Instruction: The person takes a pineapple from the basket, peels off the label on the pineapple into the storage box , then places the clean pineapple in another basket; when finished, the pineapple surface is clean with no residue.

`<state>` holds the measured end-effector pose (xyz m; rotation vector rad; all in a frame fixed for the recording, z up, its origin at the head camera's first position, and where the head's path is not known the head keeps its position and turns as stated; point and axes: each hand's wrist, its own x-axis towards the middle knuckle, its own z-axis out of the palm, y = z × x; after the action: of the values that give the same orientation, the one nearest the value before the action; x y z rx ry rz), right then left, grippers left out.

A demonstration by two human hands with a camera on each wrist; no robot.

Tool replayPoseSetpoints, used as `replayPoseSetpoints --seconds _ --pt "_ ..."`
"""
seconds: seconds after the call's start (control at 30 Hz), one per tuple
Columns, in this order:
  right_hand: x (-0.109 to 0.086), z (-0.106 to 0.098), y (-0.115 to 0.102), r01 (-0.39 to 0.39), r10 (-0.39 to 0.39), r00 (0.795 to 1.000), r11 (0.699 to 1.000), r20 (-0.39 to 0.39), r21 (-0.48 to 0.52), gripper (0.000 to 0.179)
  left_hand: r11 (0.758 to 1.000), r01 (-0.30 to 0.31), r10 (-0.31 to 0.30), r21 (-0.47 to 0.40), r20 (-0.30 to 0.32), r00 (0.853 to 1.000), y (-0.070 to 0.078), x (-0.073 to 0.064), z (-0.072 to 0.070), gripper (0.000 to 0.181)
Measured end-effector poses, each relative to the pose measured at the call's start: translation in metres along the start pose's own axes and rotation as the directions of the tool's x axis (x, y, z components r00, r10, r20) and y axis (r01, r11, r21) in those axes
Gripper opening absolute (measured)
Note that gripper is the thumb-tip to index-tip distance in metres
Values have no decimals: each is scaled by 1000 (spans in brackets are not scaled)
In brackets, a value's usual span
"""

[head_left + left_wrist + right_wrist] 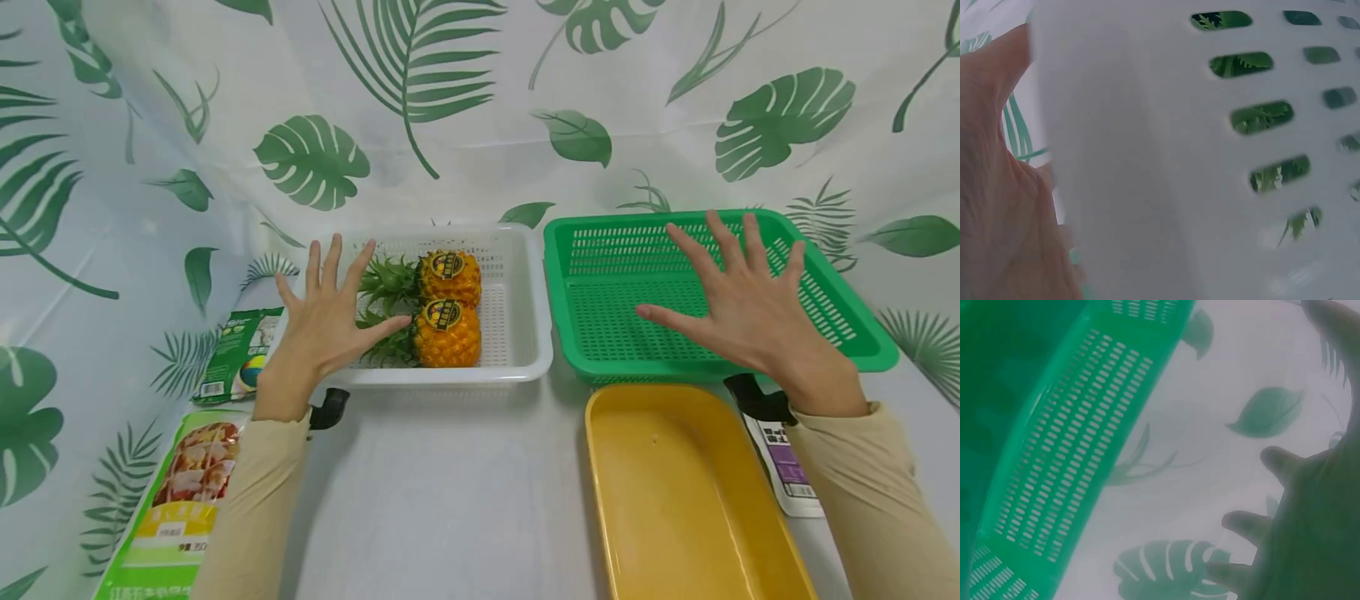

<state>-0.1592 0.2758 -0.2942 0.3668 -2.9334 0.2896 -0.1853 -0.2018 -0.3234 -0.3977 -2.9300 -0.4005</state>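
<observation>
Leaf-print cloth (480,175): behind the white basket (497,325) and down its left side.
Green basket (622,325): just right of the white basket, perforated.
Yellow tray (675,483): nearer the person than the white basket and to its right.
White basket: upright, two pineapples inside.
Large packet (180,492): nearer the person than the white basket, off its left end, partly behind a sleeve.
Right hand (750,312): right of the white basket, over the green one; fingers spread wide, nothing held.
Left hand (322,329): at the white basket's left end; fingers spread wide, nothing held; contact with the rim cannot be told.
Pineapples (450,348): side by side in the white basket, crowns pointing to its left end, dark labels on the orange bodies.
Small green packet (232,358): just left of the white basket.
</observation>
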Motion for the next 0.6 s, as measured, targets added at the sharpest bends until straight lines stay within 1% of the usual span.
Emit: replayPoseSetpoints --seconds 0.1,0.2,0.3,0.37,0.47,0.6 --pt "0 0 -5 11 -11 1000 1000 17 -1 101 1000 2 -3 7 13 1000 -2 -3 -1 105" --pt "1 -1 -15 39 -39 999 999 17 3 100 1000 4 -4 0 23 1000 -5 -8 -5 103" --pt "3 -2 -27 95 -95 995 995 -17 8 98 999 16 -15 -32 31 999 -8 -15 -11 102" --pt "4 -2 -37 150 -149 988 989 -50 12 95 998 25 -23 -60 40 999 -10 -21 -15 100" --pt "5 0 -53 243 -241 965 970 -100 12 90 995 20 -16 -101 40 999 -15 -29 -21 97" --pt "7 4 -76 370 -363 918 929 -162 18 83 987 14 -8 -157 39 999 -26 -42 -23 95"
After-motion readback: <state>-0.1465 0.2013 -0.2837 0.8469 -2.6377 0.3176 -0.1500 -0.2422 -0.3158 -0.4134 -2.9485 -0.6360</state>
